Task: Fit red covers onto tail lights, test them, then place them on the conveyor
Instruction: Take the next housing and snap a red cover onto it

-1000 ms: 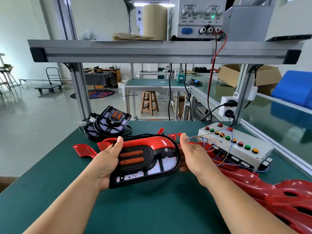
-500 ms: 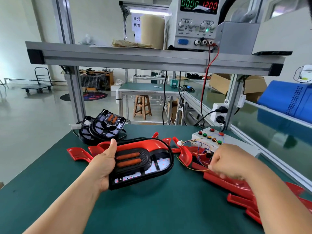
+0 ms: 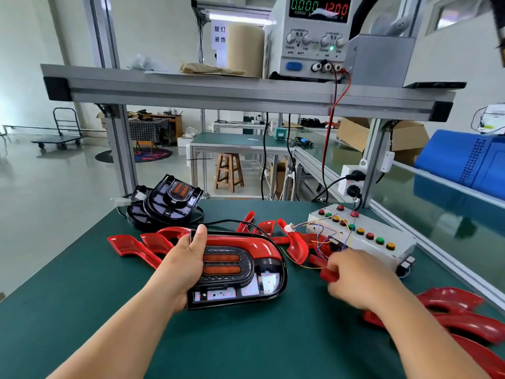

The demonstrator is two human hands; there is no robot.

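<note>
My left hand (image 3: 183, 266) grips the left end of a black tail light (image 3: 237, 272), thumb on its top edge. A red cover (image 3: 246, 240) sits along the light's upper rim, and two orange bars show at its centre. My right hand (image 3: 358, 280) is to the right with fingers curled at the thin coloured wires (image 3: 322, 236) of the white test box (image 3: 396, 258). A yellow wire runs into its fingers. A white connector (image 3: 288, 228) lies free between light and box.
Loose red covers lie at left (image 3: 131, 246) and right (image 3: 464, 318) on the green table (image 3: 246, 337). More black tail lights (image 3: 169, 203) are stacked at the back left. A power supply (image 3: 314, 36) stands on the shelf above. The conveyor (image 3: 437, 214) runs along the right.
My right hand let go of the tail light's right end and moved right to the wires by the test box. The left hand keeps holding the light alone.
</note>
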